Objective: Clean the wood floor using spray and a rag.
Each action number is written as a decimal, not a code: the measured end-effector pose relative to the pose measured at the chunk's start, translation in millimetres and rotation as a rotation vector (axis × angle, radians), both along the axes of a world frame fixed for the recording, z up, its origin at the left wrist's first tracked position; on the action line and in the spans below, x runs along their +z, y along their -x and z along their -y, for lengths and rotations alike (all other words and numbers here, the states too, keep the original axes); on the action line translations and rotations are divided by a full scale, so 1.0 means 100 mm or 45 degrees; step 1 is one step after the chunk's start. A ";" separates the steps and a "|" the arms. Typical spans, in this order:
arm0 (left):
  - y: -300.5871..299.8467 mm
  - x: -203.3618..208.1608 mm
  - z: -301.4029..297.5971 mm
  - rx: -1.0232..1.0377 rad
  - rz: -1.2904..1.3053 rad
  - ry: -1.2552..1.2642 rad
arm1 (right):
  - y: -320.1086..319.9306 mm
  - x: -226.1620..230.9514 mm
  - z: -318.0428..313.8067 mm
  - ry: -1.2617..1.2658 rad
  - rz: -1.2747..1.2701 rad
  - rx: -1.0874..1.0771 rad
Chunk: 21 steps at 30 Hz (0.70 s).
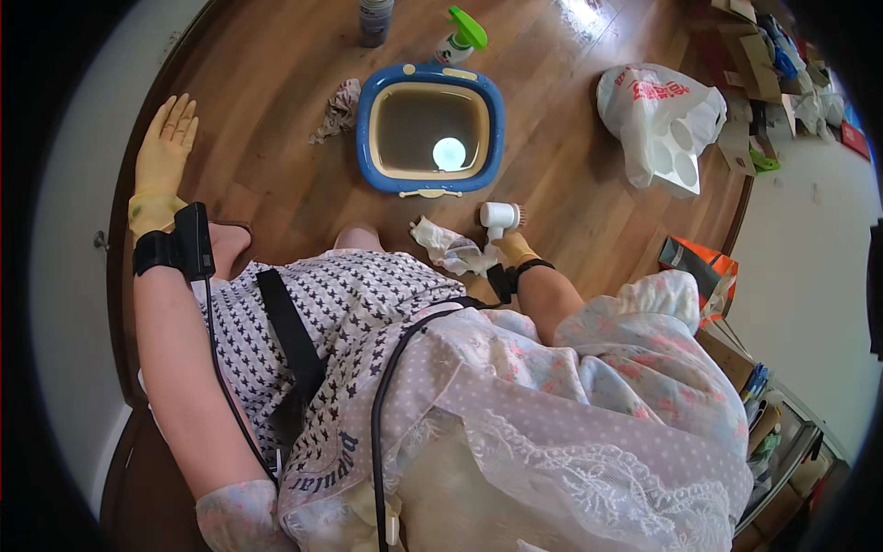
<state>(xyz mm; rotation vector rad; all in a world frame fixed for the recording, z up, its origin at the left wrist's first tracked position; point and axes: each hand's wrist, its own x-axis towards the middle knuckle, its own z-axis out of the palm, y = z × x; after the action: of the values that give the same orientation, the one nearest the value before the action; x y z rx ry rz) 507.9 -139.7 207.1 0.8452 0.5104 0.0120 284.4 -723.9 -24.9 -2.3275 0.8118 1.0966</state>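
Note:
My left hand (164,152), in a pale yellow rubber glove, lies palm-down with its fingers stretched out, close to the dark skirting at the left. It holds nothing. My right hand (518,248), gloved too and partly hidden by its wrist strap, is closed round the handle of a white scrubbing brush (498,217). The bristles of the brush head point right, above the wooden floor. Beside the brush a crumpled white cloth (451,247) lies on the boards. In front of me stands a blue-rimmed basin (365,133) of murky water; light glints off its surface.
Left of the basin lies a crumpled rag (341,110). Behind it are a green-topped spray bottle (460,39) and a grey bottle (374,22). A white plastic bag (644,106) sits at the right, with cardboard boxes (750,60) beyond. An orange and grey bag (704,276) stands near the right wall.

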 end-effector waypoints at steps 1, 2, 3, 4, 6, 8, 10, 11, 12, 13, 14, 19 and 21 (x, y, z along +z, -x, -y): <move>0.00 0.00 0.06 -0.008 -0.009 -0.004 | 0.04 -0.09 -0.09 -0.004 -0.009 -0.008; -0.01 0.00 0.10 -0.015 -0.075 -0.051 | 0.04 -0.17 -0.16 0.081 0.006 -0.196; -0.01 0.04 0.15 -0.016 -0.139 -0.103 | 0.04 -0.25 -0.20 0.162 0.023 -0.377; -0.01 0.07 0.21 -0.013 -0.145 -0.110 | 0.05 -0.30 -0.20 0.156 0.017 -0.373; 0.02 0.20 0.31 -0.015 -0.173 -0.184 | 0.00 -0.39 -0.24 0.114 0.035 -0.135; 0.04 0.24 0.28 -0.016 -0.155 -0.208 | -0.02 -0.43 -0.32 0.112 0.069 0.073; 0.00 0.15 0.21 -0.052 -0.127 -0.191 | -0.03 -0.42 -0.34 0.172 0.070 -0.445; -0.06 0.21 0.31 -0.047 -0.131 -0.172 | 0.04 -0.48 -0.25 0.211 0.233 -0.671; -0.13 0.30 0.44 -0.042 -0.133 -0.153 | 0.10 -0.54 -0.16 0.243 0.398 -0.899; -0.07 0.35 0.35 -0.005 -0.116 -0.186 | -0.03 -0.34 -0.34 0.189 0.484 -1.036; 0.00 0.39 0.26 0.032 -0.101 -0.213 | -0.18 0.01 -0.51 0.138 0.564 -1.175; 0.04 0.22 0.31 0.043 -0.047 -0.207 | -0.38 0.30 0.17 -0.290 1.285 -1.263; 0.09 0.22 0.24 0.077 -0.071 -0.186 | -0.68 0.76 0.10 -0.266 1.329 -1.171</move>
<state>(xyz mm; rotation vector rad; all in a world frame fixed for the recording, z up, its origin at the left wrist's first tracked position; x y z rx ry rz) 498.5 -163.5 229.5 0.9745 0.5925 0.0823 352.5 -734.2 50.7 -1.6211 1.0288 -0.3923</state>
